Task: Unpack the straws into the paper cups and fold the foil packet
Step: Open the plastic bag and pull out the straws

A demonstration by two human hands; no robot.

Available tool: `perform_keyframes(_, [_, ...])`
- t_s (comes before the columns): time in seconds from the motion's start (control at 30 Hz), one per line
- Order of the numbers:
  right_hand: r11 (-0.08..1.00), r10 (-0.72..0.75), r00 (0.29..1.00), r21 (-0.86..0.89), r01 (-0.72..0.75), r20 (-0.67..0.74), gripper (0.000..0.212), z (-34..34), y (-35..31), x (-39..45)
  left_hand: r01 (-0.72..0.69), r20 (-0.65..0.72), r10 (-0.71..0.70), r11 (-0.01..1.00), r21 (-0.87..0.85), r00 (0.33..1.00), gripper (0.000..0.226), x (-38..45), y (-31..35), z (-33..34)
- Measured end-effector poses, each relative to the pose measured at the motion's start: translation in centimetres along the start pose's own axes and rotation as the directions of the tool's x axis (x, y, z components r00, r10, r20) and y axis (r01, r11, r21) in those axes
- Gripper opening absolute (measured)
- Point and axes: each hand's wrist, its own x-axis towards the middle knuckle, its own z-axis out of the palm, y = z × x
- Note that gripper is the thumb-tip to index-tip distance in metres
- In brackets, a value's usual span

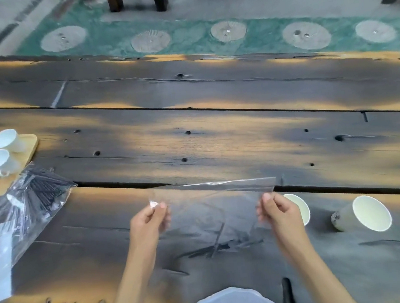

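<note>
I hold a clear, see-through packet point(214, 208) stretched flat above the dark wooden table point(217, 135). My left hand point(149, 219) pinches its left edge and my right hand point(276, 208) pinches its right edge. A few black straws point(217, 243) show through it, low in the packet or on the table beneath; I cannot tell which. Two paper cups lie on their sides to the right: one point(299, 206) partly hidden behind my right hand, the other point(366, 213) farther right, mouth facing me. A second clear bag full of black straws point(27, 199) lies at the left.
A wooden tray point(27, 153) with several white ceramic cups point(7, 140) stands at the left edge. The table's far edge borders a green patterned rug point(183, 38) on the floor. Dark wooden furniture legs point(116, 0) stand beyond it.
</note>
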Motion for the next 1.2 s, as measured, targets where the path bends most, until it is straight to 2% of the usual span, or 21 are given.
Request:
perform_keyframes(0.17, [0.999,-0.022,1.0,0.023,0.023,-0.014,0.042,-5.5,-1.8,-3.6,-0.096,0.12,0.093,0.995,0.015,0.988,0.034,-5.8,0.3,1.1])
perform_keyframes(0.23, [1.0,-0.011,1.0,0.026,0.011,-0.026,0.035,-8.2,-2.2,-5.1,-0.104,0.154,0.096,0.994,0.039,0.983,0.037,-8.4,0.5,2.4])
perform_keyframes(0.33, [0.999,0.001,0.998,0.047,0.002,-0.057,0.032,-11.9,-3.0,-7.0,-0.095,0.138,0.096,0.995,-0.012,0.986,0.035,-12.4,0.4,4.9])
perform_keyframes(0.43, [0.998,-0.01,0.998,0.066,0.014,-0.062,0.031,-15.2,-4.1,-8.8,-0.128,0.071,0.132,0.99,-0.067,0.989,0.016,-16.0,0.7,7.5])
perform_keyframes(0.47, [0.997,-0.007,0.998,0.071,0.011,-0.063,0.03,-16.2,-4.4,-9.3,-0.139,0.053,0.143,0.988,-0.069,0.988,0.02,-17.1,1.0,8.4])
perform_keyframes(0.6, [0.998,0.006,0.998,0.071,-0.002,-0.061,0.03,-19.3,-5.8,-11.4,-0.254,0.078,0.261,0.963,-0.093,0.962,0.063,-21.1,2.5,10.2])
perform_keyframes(0.63, [0.997,-0.004,0.998,0.07,0.009,-0.069,0.03,-19.9,-6.0,-11.9,-0.282,0.11,0.291,0.955,-0.09,0.95,0.062,-21.8,2.8,10.3])
perform_keyframes(0.7, [0.997,-0.032,0.994,0.069,0.04,-0.106,0.024,-20.7,-6.3,-12.6,-0.328,0.172,0.328,0.944,-0.03,0.929,0.046,-22.7,3.6,10.3])
perform_keyframes(0.77, [0.994,-0.109,0.974,-0.033,0.105,-0.197,0.019,-20.9,-6.7,-13.5,-0.343,0.212,0.331,0.939,0.024,0.92,0.031,-23.4,4.3,10.3])
perform_keyframes(0.83, [0.926,-0.313,0.901,-0.305,0.221,-0.299,0.042,-20.2,-7.7,-14.5,-0.337,0.242,0.321,0.941,0.027,0.916,0.031,-24.2,4.7,10.5])
perform_keyframes(0.87, [0.837,-0.466,0.84,-0.447,0.316,-0.277,0.044,-19.6,-8.7,-15.0,-0.338,0.256,0.322,0.941,0.02,0.911,0.032,-24.5,4.9,10.7])
perform_keyframes(0.93, [0.599,-0.665,0.746,-0.605,0.524,-0.012,0.031,-17.4,-10.8,-15.8,-0.344,0.284,0.329,0.939,0.0,0.9,0.032,-24.9,5.1,11.2])
perform_keyframes(0.97, [0.512,-0.682,0.715,-0.6,0.615,0.151,0.026,-16.2,-11.5,-15.9,-0.344,0.304,0.331,0.939,-0.013,0.893,0.031,-25.0,5.1,11.5])
perform_keyframes(1.0, [0.474,-0.661,0.694,-0.557,0.682,0.287,0.023,-14.9,-11.9,-16.0,-0.346,0.33,0.335,0.938,-0.025,0.883,0.029,-25.0,5.1,11.8])
perform_keyframes(1.03, [0.474,-0.626,0.679,-0.505,0.722,0.384,0.021,-13.5,-12.1,-15.9,-0.348,0.355,0.339,0.937,-0.04,0.871,0.028,-25.1,5.2,11.9])
perform_keyframes(1.1, [0.513,-0.554,0.671,-0.432,0.742,0.493,0.021,-11.2,-12.1,-15.6,-0.35,0.387,0.347,0.935,-0.064,0.854,0.028,-25.0,5.4,12.0])
perform_keyframes(1.2, [0.588,-0.488,0.685,-0.376,0.716,0.541,0.018,-9.5,-11.6,-15.2,-0.371,0.416,0.371,0.925,-0.084,0.83,0.03,-24.9,5.6,11.8])
